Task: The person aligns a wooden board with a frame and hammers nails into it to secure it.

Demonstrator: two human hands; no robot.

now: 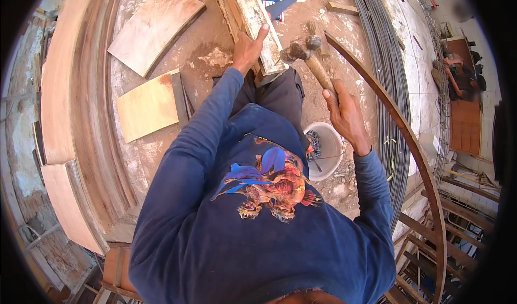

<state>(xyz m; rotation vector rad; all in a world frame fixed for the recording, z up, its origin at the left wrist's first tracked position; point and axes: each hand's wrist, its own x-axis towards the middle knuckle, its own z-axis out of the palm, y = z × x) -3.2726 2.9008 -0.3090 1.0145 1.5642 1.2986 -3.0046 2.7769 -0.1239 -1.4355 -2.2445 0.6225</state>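
My right hand (pixel 347 116) is wrapped around the wooden handle of a hammer (pixel 319 73). The hammer's worn metal head is raised beside the end of a long, whitish-stained wooden piece (pixel 262 32). That piece runs away from me between my knees, its near end by my lap. My left hand (pixel 247 52) grips its left side, thumb lying on top and the other fingers partly hidden. A white bucket (pixel 339 156) holding what look like nails stands to the right of my leg, below the right hand.
Plywood pieces (pixel 156 29) and a smaller yellowish panel (pixel 148 107) lie to the left, beside stacked long boards (pixel 89 99). Dark metal rods (pixel 390 121) and a curved brown strip (pixel 404 123) run along the right. Another person (pixel 464 77) sits at far right.
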